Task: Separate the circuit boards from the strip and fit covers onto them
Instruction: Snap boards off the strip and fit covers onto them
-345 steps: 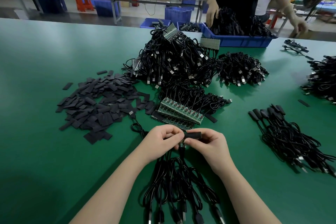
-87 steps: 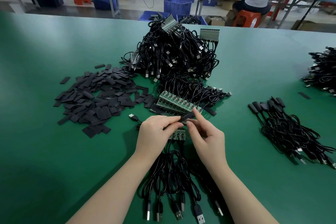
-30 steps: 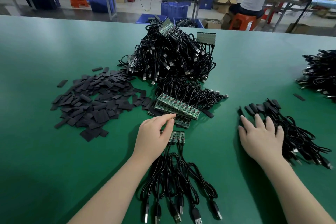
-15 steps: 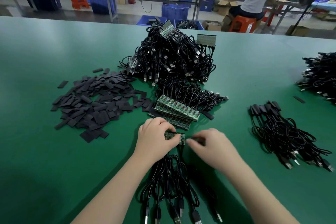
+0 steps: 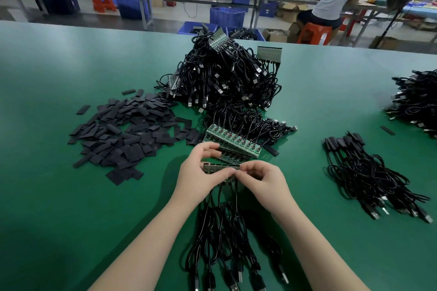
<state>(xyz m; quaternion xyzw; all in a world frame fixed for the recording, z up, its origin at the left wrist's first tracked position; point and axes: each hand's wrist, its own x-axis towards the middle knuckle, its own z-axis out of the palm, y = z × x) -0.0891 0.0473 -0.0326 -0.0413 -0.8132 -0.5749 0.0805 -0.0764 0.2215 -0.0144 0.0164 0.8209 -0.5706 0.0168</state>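
Left hand grips a short circuit-board strip; right hand pinches its right end; cables hang below the grip; loose black covers lie leftward.

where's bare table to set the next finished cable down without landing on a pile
Bare table lies between the board strips and the finished cables, and left of the covers. It is crowded around both hands, left and right, where cables trail toward you.

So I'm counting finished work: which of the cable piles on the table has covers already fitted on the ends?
The small cable bundle right of the right hand: its far ends wear black covers, unlike the big central heap, whose bare green board strips still show.
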